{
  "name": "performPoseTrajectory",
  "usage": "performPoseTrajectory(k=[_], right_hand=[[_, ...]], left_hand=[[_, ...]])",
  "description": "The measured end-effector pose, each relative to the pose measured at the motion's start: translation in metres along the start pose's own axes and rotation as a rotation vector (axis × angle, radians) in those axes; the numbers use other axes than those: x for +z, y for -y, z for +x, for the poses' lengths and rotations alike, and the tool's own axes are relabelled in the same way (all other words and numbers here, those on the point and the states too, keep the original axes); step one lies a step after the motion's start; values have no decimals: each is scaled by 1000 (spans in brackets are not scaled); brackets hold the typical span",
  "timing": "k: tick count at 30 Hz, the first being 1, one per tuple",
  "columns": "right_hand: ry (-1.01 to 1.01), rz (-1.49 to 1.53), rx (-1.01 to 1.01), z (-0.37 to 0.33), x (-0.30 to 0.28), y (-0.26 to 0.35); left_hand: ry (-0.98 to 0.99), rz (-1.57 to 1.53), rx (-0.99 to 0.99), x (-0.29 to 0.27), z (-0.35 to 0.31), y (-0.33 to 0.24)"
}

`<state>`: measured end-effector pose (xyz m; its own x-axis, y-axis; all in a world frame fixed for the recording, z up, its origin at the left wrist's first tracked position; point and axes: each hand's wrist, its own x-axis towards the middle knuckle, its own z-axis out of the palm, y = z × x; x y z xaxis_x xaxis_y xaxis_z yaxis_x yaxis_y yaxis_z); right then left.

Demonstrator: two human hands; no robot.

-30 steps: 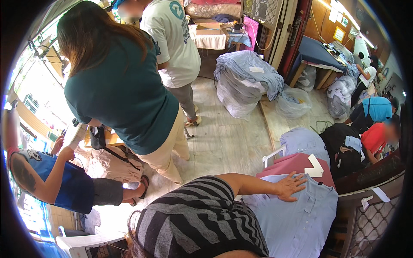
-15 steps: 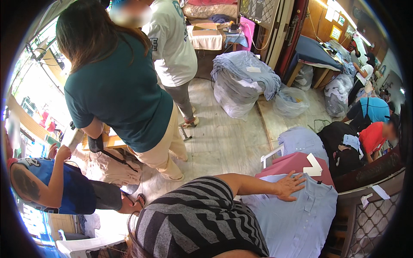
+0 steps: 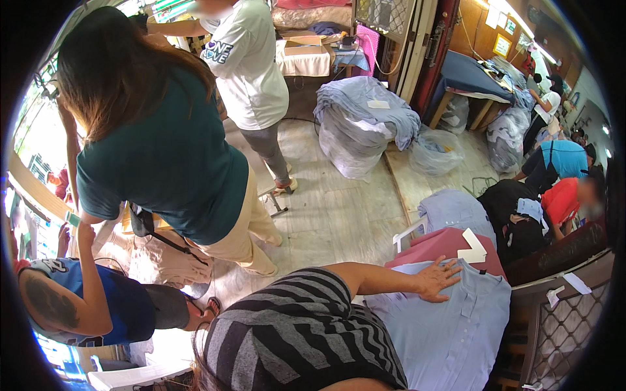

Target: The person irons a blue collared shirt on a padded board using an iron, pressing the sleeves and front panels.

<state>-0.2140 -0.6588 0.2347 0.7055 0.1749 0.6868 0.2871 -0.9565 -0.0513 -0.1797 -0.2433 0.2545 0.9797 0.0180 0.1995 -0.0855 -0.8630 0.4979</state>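
Observation:
My left hand [image 3: 437,280] lies flat, fingers spread, on the upper part of a light blue button-front shirt [image 3: 443,332]. The shirt is laid out on a surface at the lower right, its neckline toward the far side. A white angled card-like piece [image 3: 471,246] rests on the dark pink cloth [image 3: 440,249] just beyond my fingertips. My left arm comes from a grey-and-black striped sleeve [image 3: 287,326]. Only a bit of my other arm shows at the bottom edge, and my right hand is out of view.
A person in a dark green shirt [image 3: 163,163] stands at the left, with others nearby. Bagged blue garments [image 3: 355,133] and a clear plastic bag [image 3: 437,153] sit on the floor. Folded blue clothes [image 3: 456,212] lie beyond the pink cloth. A lattice gate [image 3: 570,345] stands at right.
The view has shifted slightly. The person in dark green has leaned further left, and the person in white has turned and reaches out an arm. My left hand stays on the shirt.

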Motion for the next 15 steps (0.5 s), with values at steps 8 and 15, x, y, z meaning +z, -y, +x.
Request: performPoseTrajectory(k=[8, 15], right_hand=[[-4, -5, 11, -4, -2, -4], [-5, -19, 14, -7, -3, -7]], left_hand=[[-18, 21, 10, 5, 1, 3], [-55, 23, 15, 11, 2, 5]])
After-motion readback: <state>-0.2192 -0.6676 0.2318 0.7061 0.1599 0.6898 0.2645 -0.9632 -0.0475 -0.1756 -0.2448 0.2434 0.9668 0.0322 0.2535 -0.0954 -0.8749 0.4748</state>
